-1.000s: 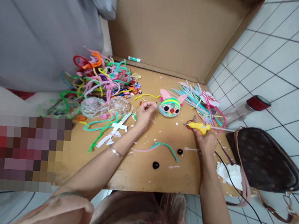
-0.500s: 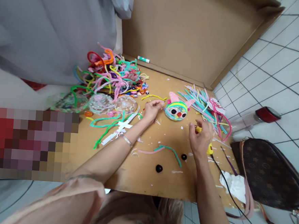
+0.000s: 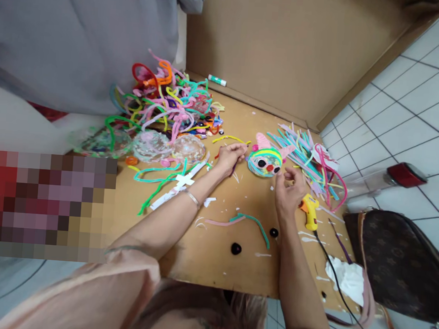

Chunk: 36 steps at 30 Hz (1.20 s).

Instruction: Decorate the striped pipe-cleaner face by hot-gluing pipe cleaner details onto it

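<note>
My left hand (image 3: pixel 232 158) is closed in a pinch beside the decorated round animal face. A short dark red strand (image 3: pixel 234 169), perhaps pipe cleaner, shows under its fingers; its ends are partly hidden. The animal face (image 3: pixel 263 170) has pink ears, green and yellow bands, black-and-white eyes and a red nose. Just right of it, my right hand (image 3: pixel 290 190) has its thumb and curled fingers apart, with nothing visible between them. A yellow glue gun (image 3: pixel 311 214) lies on the table by my right wrist, its cord running toward me.
Pipe cleaners and beads are heaped (image 3: pixel 171 106) at the back left, near clear round shells (image 3: pixel 186 148). Straight pipe cleaners (image 3: pixel 299 152) lie at right. Two black pieces lie in front, one a round button (image 3: pixel 274 232). A brown bag (image 3: pixel 393 267) borders the right edge.
My right hand has come off the glue gun, which now lies on the table, and moved up toward the animal face. A dark red strand now shows under my left hand.
</note>
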Motion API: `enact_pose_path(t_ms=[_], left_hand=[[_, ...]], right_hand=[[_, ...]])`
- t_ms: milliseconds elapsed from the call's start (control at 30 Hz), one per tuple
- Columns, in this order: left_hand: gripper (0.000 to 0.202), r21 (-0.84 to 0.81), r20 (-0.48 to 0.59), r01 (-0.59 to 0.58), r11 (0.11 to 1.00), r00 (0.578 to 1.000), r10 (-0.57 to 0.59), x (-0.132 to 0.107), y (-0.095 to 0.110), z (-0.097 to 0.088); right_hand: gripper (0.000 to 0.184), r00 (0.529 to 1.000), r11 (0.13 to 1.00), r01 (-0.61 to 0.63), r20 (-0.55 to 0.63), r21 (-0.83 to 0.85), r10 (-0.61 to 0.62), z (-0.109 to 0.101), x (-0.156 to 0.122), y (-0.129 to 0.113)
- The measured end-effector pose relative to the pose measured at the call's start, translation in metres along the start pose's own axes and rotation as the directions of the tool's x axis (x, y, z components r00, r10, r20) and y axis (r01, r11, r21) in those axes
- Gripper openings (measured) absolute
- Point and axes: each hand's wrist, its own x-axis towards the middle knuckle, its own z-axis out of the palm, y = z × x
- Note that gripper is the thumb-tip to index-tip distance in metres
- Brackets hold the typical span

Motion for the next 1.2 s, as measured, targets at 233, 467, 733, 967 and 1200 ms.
enact_pose_path(t_ms=[233,467,733,967,1200], left_hand=[[0.008,0.093,-0.019,-0.081,0.992,0.996,0.083,0.003,-0.002,0.004],[0.01,0.123,-0.022,-0.125,0.985,0.992,0.128,0.001,-0.002,0.007],[0.008,0.13,0.002,-0.126,0.984,0.992,0.127,0.002,-0.004,0.01],[0.011,0.109,0.053,-0.144,0.983,0.989,0.139,0.0,-0.005,0.011],[0.011,0.109,0.093,-0.146,0.983,0.986,0.137,-0.001,-0.005,0.01]], right_hand=[[0.034,0.999,0.999,0.006,0.033,-0.044,-0.004,0.001,-0.002,0.007],[0.035,0.998,0.999,-0.041,0.038,0.008,0.041,-0.002,-0.006,0.007],[0.035,0.998,1.0,-0.025,0.057,-0.01,0.025,0.0,-0.007,0.006],[0.037,0.998,1.0,-0.014,0.061,-0.002,0.014,-0.002,-0.008,0.002],[0.036,0.998,1.0,-0.01,0.066,-0.006,0.011,-0.004,-0.008,0.001]])
